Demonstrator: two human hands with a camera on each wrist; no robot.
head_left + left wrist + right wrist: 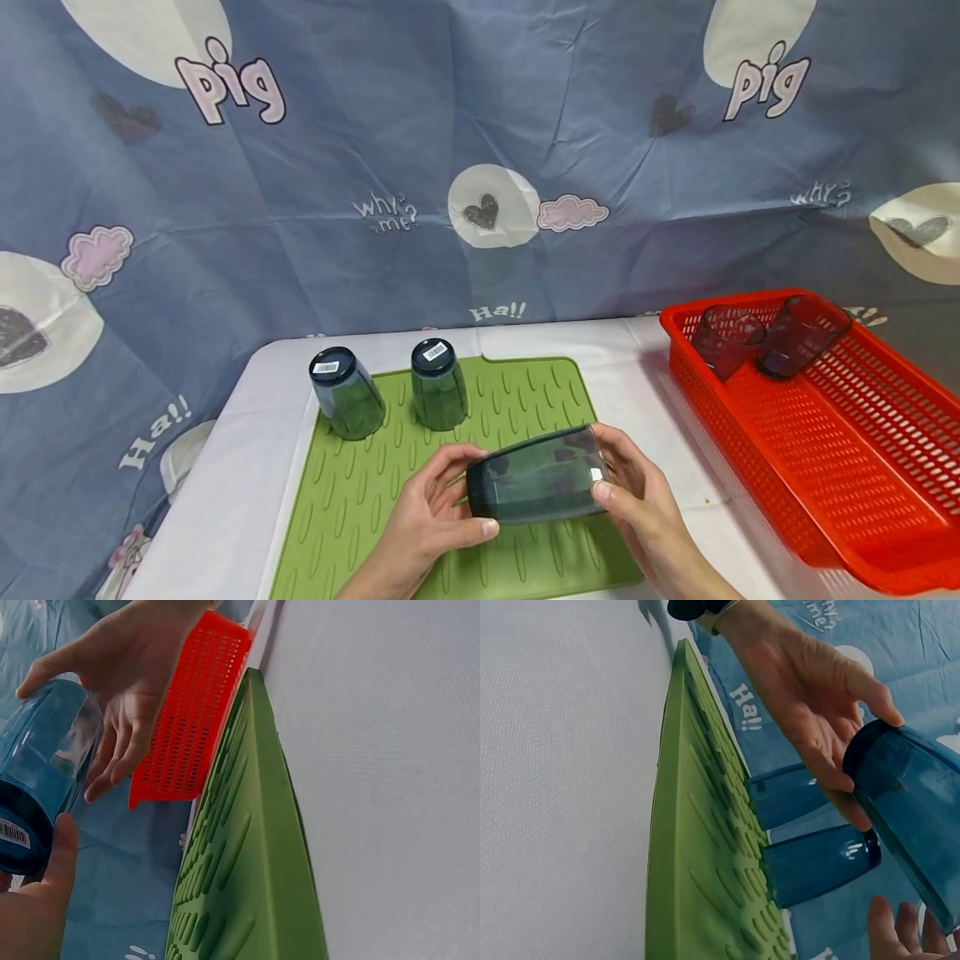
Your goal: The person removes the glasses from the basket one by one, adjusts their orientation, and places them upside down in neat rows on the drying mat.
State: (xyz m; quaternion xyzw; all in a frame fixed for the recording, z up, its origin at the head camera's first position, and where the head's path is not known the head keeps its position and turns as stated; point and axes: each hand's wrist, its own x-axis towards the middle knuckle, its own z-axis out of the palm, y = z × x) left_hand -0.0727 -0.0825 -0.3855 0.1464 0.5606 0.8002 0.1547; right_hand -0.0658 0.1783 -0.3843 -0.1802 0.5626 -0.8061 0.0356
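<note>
The left hand (427, 521) grips the tinted glass (536, 482) by its base, the right hand (641, 500) by its rim — some fingers hidden — sideways over the green mat (360, 500), near side. Probably an upending step; next calls for lowering it rim-down, by the upturned glasses (438, 396) far left.

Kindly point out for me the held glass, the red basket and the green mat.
Held glass (536, 482), head view: middle of its side.
Red basket (750, 454), head view: its outer wall.
Green mat (363, 479), head view: bare ribbed surface.

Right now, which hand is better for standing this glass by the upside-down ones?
Probably the left hand: it's nearer the two upside-down glasses and grips the held glass at its dark base. The right hand holds the opposite end.
</note>
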